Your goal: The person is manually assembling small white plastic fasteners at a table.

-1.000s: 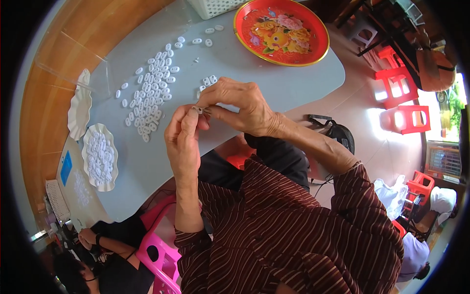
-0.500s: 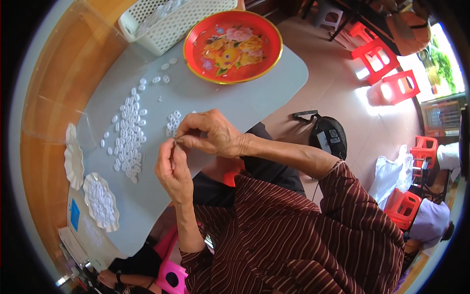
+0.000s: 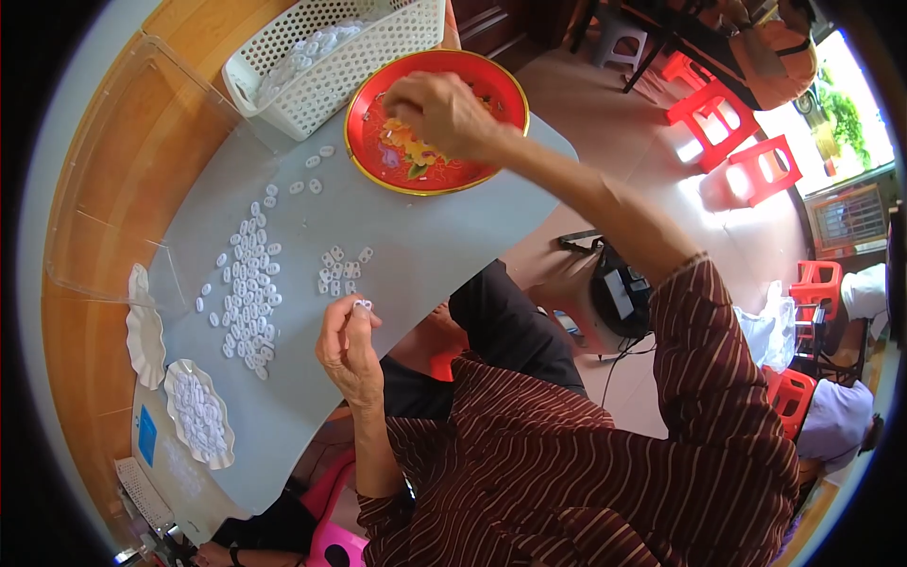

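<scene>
My left hand (image 3: 351,352), at the table's near edge, pinches a small white plastic piece (image 3: 362,304) between thumb and fingers. Over the round red tray (image 3: 442,180), with its gold rim and flower print, is my right hand (image 3: 442,115). Its fingers curl down toward the tray; their tips, and anything in them, are hidden. Tiny pale bits lie in the tray. Just beyond my left hand sits a small group of squarish white pieces (image 3: 337,270). Farther left a long heap of oval white pieces (image 3: 248,288) spreads over the grey table (image 3: 416,231).
A white perforated basket (image 3: 350,80) holding white pieces stands at the back. On the left are a wavy-edged dish (image 3: 198,416) of small white parts and a clear plastic cover (image 3: 113,180). Other people sit nearby; red stools (image 3: 713,118) and a black bag (image 3: 619,293) are on the floor.
My right hand has left my left hand and reached out over the red tray. The left hand keeps its pinch, and the white piece in it now shows. The view has shifted slightly.
</scene>
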Motion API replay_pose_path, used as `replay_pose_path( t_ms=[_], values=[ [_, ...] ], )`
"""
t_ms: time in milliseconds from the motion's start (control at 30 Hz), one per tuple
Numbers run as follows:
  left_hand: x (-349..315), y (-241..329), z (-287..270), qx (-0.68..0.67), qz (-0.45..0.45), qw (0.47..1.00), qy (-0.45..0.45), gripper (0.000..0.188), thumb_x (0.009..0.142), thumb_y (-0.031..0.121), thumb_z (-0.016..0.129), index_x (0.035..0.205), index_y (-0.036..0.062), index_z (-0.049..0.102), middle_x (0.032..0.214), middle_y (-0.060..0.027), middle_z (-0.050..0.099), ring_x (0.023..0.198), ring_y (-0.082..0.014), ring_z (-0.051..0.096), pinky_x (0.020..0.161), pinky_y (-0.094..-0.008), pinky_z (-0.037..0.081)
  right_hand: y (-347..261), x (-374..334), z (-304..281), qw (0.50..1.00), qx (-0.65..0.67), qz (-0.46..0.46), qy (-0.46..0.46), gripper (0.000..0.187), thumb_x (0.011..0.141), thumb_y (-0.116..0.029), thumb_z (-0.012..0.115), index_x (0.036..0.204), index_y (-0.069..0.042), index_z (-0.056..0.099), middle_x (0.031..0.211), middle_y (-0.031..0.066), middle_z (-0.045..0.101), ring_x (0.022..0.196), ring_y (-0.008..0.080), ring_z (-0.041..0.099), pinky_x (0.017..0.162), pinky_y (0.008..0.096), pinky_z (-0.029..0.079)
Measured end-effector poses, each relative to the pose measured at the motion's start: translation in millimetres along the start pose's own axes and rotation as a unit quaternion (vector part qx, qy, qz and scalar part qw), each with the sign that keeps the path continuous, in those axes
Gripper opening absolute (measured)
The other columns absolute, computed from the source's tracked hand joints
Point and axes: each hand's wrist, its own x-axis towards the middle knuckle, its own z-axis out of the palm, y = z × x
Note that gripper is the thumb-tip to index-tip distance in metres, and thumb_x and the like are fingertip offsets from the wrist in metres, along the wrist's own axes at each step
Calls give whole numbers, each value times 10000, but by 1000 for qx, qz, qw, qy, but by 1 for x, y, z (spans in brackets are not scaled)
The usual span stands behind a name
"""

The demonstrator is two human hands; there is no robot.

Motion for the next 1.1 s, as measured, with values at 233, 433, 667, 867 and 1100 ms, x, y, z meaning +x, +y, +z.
replay_pose_path(
  t_ms=[233, 433, 667, 867, 1100],
  values=[
    [2, 5, 3, 28, 10, 999, -24, 96, 857, 47, 514, 873, -24, 576, 656, -48, 530, 588, -98, 468, 543, -233, 372, 61, 11, -3, 986, -76, 58, -135, 108, 784, -88, 603, 841, -9, 649, 791, 130, 634, 734, 286, 613, 688, 377, 500],
    [1, 3, 3, 55, 52, 996, -39, 61, 862, 21, 507, 874, -18, 553, 668, -51, 527, 569, -97, 464, 507, -227, 356, 58, 25, -8, 967, -79, 67, -233, 105, 778, -85, 605, 801, 1, 662, 747, 137, 652, 706, 249, 635, 675, 352, 505],
    [1, -1, 1, 61, 69, 995, -46, 46, 854, -9, 507, 873, -19, 547, 713, -59, 537, 562, -103, 485, 500, -232, 371, 49, 27, 1, 974, -52, 21, -218, 103, 773, -87, 611, 791, -4, 670, 709, 115, 664, 656, 221, 643, 665, 331, 512],
    [0, 2, 3, 69, 56, 994, -58, 44, 850, -12, 513, 873, -22, 549, 746, -64, 553, 557, -110, 513, 494, -238, 382, 53, 28, -16, 968, -68, 64, -232, 102, 773, -90, 620, 802, -9, 676, 716, 111, 670, 645, 199, 642, 661, 321, 512],
    [1, -1, 1, 81, 52, 994, -59, 43, 847, -11, 522, 877, -24, 550, 764, -69, 556, 554, -118, 516, 491, -242, 386, 50, 31, 2, 970, -65, 9, -234, 100, 775, -99, 624, 801, -22, 681, 697, 125, 659, 662, 223, 640, 649, 349, 510]
  ],
)
